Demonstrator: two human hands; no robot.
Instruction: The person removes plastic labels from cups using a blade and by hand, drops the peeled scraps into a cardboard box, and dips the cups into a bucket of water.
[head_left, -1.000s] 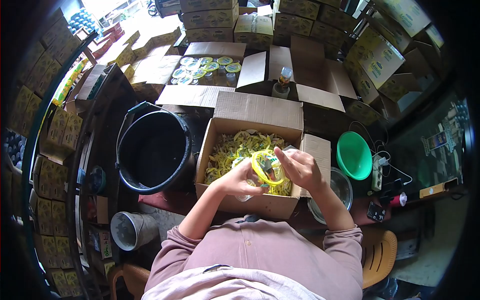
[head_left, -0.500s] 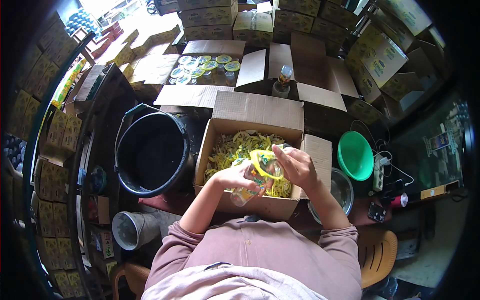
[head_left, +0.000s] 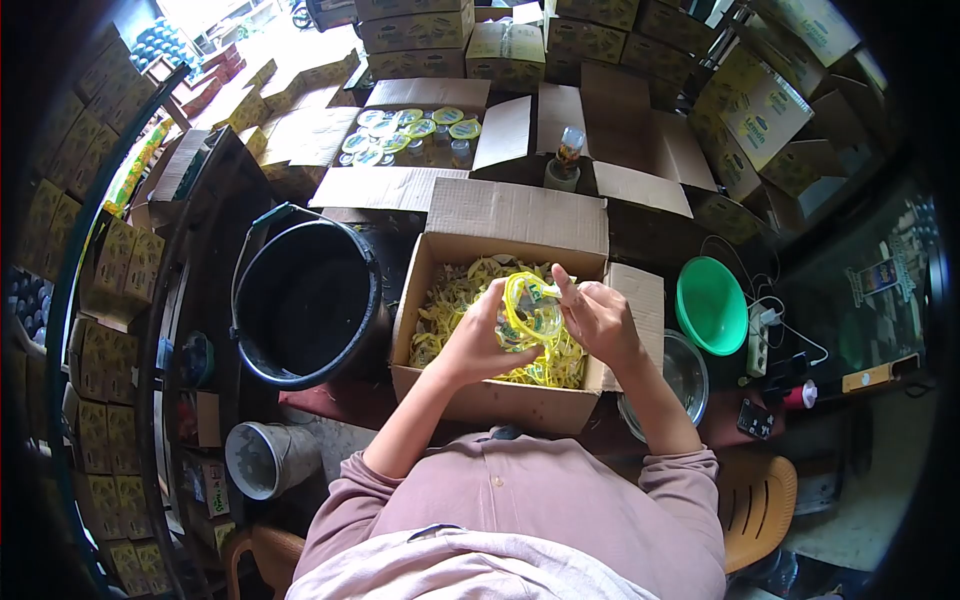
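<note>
My left hand (head_left: 480, 335) is curved round a clear plastic cup (head_left: 543, 318), thumb and fingers spread apart by its width. My right hand (head_left: 603, 325) is at the far side of the cup's yellow rim, one digit raised and the others bent inward; from up here I can't tell whether it has the rim pinched or only touches it. I see the cup tilted, its ringed mouth turned up toward my camera, just above an open carton (head_left: 490, 408) heaped with yellow strips (head_left: 462, 300).

The carton sits on a dark bench (head_left: 650, 245) right in front of me, its far flap up and its right flap folded out. A black bucket (head_left: 310, 300) stands just beside it on the left, handle against the rim. To the right I have a green bowl (head_left: 712, 305), with a clear basin (head_left: 690, 385) nearer me, partly behind my right forearm, and a white power strip (head_left: 757, 350) beside the bowl.

Beyond the carton I can make out a box (head_left: 390, 188) of cups with yellow-edged lids (head_left: 410, 130), a glass jar (head_left: 565, 170) and, right of that, another open box (head_left: 645, 190). A grey bucket (head_left: 252, 460) stands lower on my left.
</note>
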